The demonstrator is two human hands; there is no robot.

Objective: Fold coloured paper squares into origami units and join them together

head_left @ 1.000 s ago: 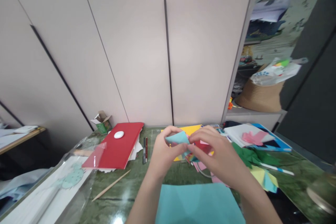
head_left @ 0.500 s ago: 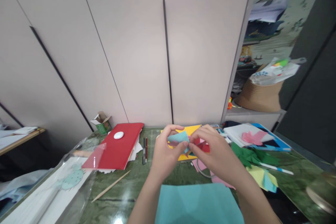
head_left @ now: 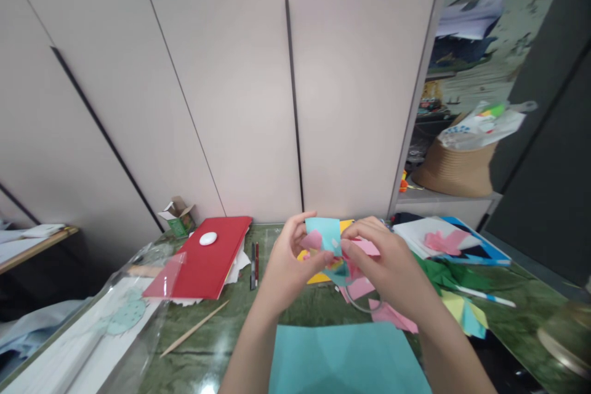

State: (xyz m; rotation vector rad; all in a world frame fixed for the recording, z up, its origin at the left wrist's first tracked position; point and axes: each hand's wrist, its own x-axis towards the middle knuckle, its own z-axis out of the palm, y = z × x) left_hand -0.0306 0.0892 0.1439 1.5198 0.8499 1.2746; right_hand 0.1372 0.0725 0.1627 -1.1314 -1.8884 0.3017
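Note:
Between both hands is a small paper piece in light blue (head_left: pixel 329 231) and pink, held above the table. My left hand (head_left: pixel 290 261) grips its left side, thumb at the lower edge and fingers curled behind. On the right side, my right hand (head_left: pixel 385 255) pinches the paper between thumb and fingers, with pink paper showing at its fingertips. Yellow paper (head_left: pixel 318 278) lies behind and below the hands. A large teal sheet (head_left: pixel 346 360) is on the table between my forearms. Pink scraps (head_left: pixel 392 316) and a grey ring (head_left: pixel 362 305) lie under my right hand.
A red folder (head_left: pixel 203 265) bears a white oval object (head_left: pixel 208 238). Near it are two pens (head_left: pixel 255 265), a wooden stick (head_left: pixel 194 329) and a small green box (head_left: pixel 179 221). At right lie green paper (head_left: pixel 438 274), a white pen (head_left: pixel 487 297) and yellow scraps (head_left: pixel 457 311).
The held paper has turned, so its light blue face stands more upright and more pink shows. My right hand has shifted slightly right, and its fingers are placed differently on the paper.

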